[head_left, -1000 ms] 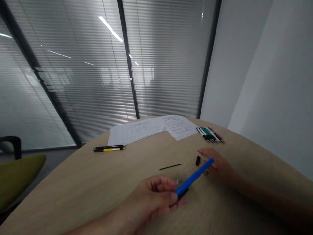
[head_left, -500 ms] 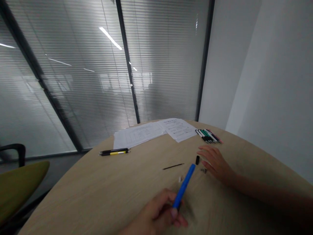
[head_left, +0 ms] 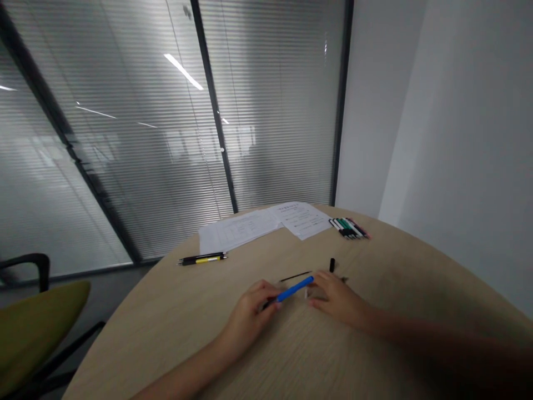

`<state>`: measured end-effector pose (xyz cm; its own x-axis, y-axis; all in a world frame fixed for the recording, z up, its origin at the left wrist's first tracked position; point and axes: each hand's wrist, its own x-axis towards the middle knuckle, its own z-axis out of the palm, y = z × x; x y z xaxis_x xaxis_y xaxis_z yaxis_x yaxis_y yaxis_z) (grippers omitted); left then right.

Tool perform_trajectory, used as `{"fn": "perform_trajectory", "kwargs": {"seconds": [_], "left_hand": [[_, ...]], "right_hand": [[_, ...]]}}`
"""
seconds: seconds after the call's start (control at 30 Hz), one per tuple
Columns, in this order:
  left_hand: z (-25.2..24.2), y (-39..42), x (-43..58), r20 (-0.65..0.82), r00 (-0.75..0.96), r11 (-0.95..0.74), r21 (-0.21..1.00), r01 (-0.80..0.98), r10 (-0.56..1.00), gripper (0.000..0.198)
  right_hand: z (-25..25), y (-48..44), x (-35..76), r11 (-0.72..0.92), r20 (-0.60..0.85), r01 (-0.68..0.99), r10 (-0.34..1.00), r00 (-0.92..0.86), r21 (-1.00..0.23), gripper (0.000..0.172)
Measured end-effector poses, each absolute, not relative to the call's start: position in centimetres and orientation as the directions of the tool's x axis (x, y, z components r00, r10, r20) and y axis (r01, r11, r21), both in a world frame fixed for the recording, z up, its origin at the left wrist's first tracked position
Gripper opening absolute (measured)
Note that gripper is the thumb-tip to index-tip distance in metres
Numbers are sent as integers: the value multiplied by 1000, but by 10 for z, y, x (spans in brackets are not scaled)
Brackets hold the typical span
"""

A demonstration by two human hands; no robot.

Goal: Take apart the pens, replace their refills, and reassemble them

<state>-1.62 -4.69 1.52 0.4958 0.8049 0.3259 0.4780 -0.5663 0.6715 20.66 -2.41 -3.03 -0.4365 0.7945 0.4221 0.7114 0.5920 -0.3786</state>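
Here we are at the table, both hands low over the wood. Our left hand is closed around the left end of the blue pen, fingers wrapped over the dark tip. The pen lies almost level just above the tabletop, its right end tilted slightly up and away from us.

Our right hand comes in from the right, palm down, fingers curled. Its fingertips meet the pen's right end. We cannot tell whether they pinch it or only touch it, since the picture is too dim and soft there.

Just beyond the pen a thin black rod lies flat, running left to right. A little right of it, just past our right fingers, sits a short black cap.

Farther off, near the table's far edge, a row of markers lies side by side. Left of them are white sheets, overlapping. Left again, well apart from our hands, two pens lie together, one black and one yellow and black.

At the far left a green chair shows beside the table. Behind everything stands a glass wall with blinds.
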Motion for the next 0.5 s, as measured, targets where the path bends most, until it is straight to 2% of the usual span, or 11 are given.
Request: {"fn": "perform_trajectory", "kwargs": {"seconds": [0.1, 0.23, 0.37, 0.5], "left_hand": [[13, -40, -9, 347, 502, -592, 636, 494, 792, 15], [13, -28, -12, 423, 501, -655, 522, 546, 755, 16], [11, -21, -25, 488, 538, -716, 335, 612, 688, 18], [7, -24, -32, 489, 618, -760, 165, 628, 616, 22]], "right_hand": [[-30, -15, 199, 617, 468, 654, 778, -419, -438, 10], [-27, -21, 199, 599, 482, 619, 793, -373, -508, 9], [-27, -40, 210, 470, 384, 625, 880, -278, -624, 9], [-28, -53, 218, 372, 277, 495, 926, -256, -785, 6]]}}
